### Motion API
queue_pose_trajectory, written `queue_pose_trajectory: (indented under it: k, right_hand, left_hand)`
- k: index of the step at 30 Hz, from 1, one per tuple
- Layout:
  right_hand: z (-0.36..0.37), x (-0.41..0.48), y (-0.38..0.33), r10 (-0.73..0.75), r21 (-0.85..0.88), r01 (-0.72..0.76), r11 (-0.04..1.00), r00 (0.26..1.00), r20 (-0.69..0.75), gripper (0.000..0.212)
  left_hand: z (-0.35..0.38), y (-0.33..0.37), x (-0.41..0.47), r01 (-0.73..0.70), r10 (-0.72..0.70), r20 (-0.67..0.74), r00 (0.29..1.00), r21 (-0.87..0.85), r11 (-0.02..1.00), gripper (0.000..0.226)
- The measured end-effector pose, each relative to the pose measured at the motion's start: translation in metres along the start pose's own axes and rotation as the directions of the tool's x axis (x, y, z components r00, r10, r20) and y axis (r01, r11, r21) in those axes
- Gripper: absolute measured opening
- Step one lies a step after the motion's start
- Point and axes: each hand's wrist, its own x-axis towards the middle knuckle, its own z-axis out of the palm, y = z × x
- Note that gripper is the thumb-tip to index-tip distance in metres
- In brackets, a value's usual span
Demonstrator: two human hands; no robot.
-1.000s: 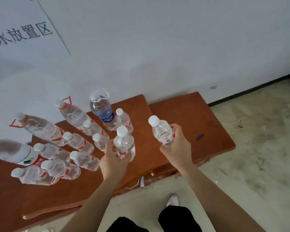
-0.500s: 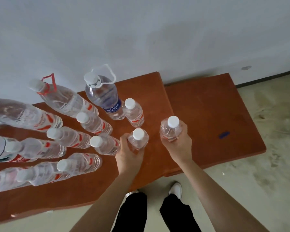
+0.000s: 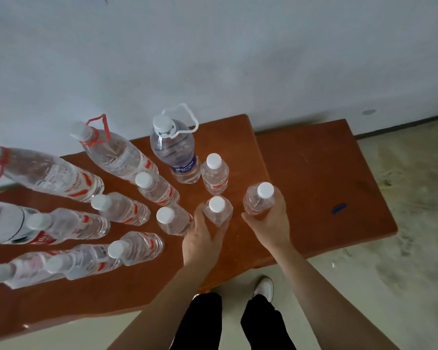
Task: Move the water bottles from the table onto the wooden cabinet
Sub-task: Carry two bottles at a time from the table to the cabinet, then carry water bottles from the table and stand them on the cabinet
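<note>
I look straight down on a reddish wooden cabinet top point(image 3: 162, 286). My left hand point(image 3: 200, 241) grips a small clear bottle with a white cap point(image 3: 217, 208), upright on the wood. My right hand point(image 3: 271, 223) grips a second small bottle point(image 3: 261, 198) just to its right, also upright. Whether their bases touch the wood is hidden. Another small bottle point(image 3: 214, 173) stands just behind them. Several more small bottles point(image 3: 173, 219) stand in rows to the left.
Large bottles stand at the back: one with a blue label and white handle point(image 3: 175, 150), others with red handles point(image 3: 111, 150). A lower wooden top point(image 3: 326, 185) with a blue mark point(image 3: 338, 208) adjoins on the right. White wall behind, concrete floor right, my shoes below.
Both hands have lowered their bottles toward the cabinet top beside the other bottles. My view has tipped further down, so the bottles now appear from above.
</note>
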Motion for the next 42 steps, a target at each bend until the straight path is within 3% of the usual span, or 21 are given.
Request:
queue_pose_trajectory:
  k: [2,4,9,12,15,20,23,28,29,35,42]
  right_hand:
    - [-0.013,-0.014,-0.018,-0.010,-0.007,0.010,1.000,1.000,0.027,0.117]
    - [-0.028,-0.027,-0.033,-0.081,-0.020,0.081,0.996,0.996,0.040,0.116]
    - [-0.069,-0.044,-0.085,-0.376,-0.109,0.371,0.922,0.926,-0.024,0.078]
    - [-0.096,-0.049,-0.122,-0.573,-0.171,0.557,0.813,0.818,-0.055,0.072]
    - [-0.112,-0.059,-0.157,-0.708,-0.187,0.696,0.694,0.706,0.001,0.068]
    - [-0.100,-0.110,-0.214,-0.904,-0.180,0.902,0.394,0.415,0.103,0.066]
    - [-0.073,-0.167,-0.238,-0.942,-0.184,0.958,0.220,0.257,0.214,0.071]
    - [-0.034,-0.273,-0.255,-0.948,-0.067,0.998,-0.008,0.014,0.317,0.075]
    - [-0.026,-0.308,-0.259,-0.947,-0.019,0.998,-0.066,-0.057,0.316,0.077]
    - [0.005,-0.491,-0.274,-0.904,0.149,0.952,-0.269,-0.303,0.302,0.079]
    - [0.046,-0.749,-0.248,-0.818,0.339,0.808,-0.483,-0.554,0.156,0.076]
  left_hand:
    - [-0.015,0.010,-0.010,0.003,-0.004,0.022,1.000,0.042,0.999,0.080]
    - [-0.031,0.022,-0.020,-0.007,0.005,0.027,1.000,0.078,0.997,0.088]
    - [-0.080,0.052,-0.050,-0.065,0.091,-0.129,0.987,0.193,0.979,0.070]
    - [-0.113,0.065,-0.088,-0.095,0.166,-0.286,0.944,0.244,0.965,0.064]
    - [-0.144,0.070,-0.128,-0.044,0.197,-0.450,0.871,0.329,0.943,0.058]
    - [-0.198,0.057,-0.213,0.178,0.227,-0.671,0.706,0.478,0.860,0.057]
    - [-0.223,0.034,-0.277,0.433,0.085,-0.788,0.609,0.420,0.798,0.062]
    - [-0.247,-0.009,-0.401,0.660,-0.017,-0.892,0.452,0.321,0.679,0.066]
    - [-0.252,-0.019,-0.440,0.704,-0.043,-0.918,0.394,0.271,0.656,0.067]
    - [-0.266,-0.072,-0.619,0.854,-0.119,-0.979,0.167,0.083,0.514,0.072]
    - [-0.256,-0.143,-0.852,0.917,-0.160,-0.982,-0.099,-0.153,0.369,0.071]
